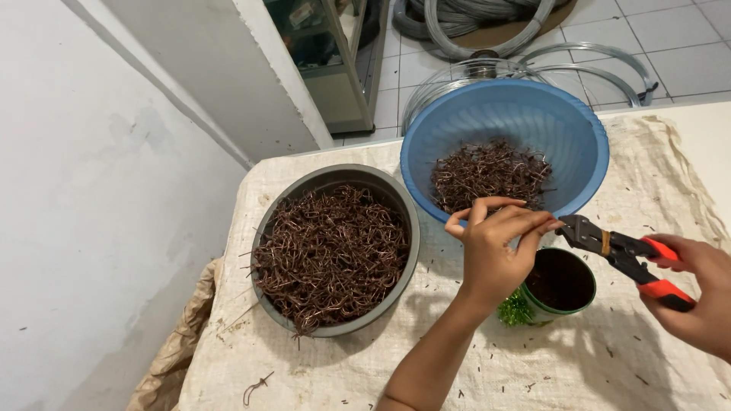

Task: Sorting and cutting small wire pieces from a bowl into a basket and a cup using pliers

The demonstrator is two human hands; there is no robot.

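My left hand (pixel 495 243) hovers above the table with fingertips pinched together, right at the black jaws of a pair of cutting pliers (pixel 620 255); whatever it pinches is too small to see. My right hand (pixel 697 293) grips the pliers' red handles at the right edge. Just below the jaws stands a small green cup (pixel 567 293) with a dark inside. Behind the left hand a blue plastic bowl (pixel 525 114) holds bent brown wire pieces. To the left, a grey metal bowl (pixel 335 179) is heaped with similar brown wire pieces.
A woven sack cloth (pixel 320 365) covers the table, with tiny wire offcuts scattered on it and one stray wire piece (pixel 257 387) near the front. Coils of grey wire (pixel 533 68) lie on the tiled floor beyond. A white wall (pixel 91 228) runs along the left.
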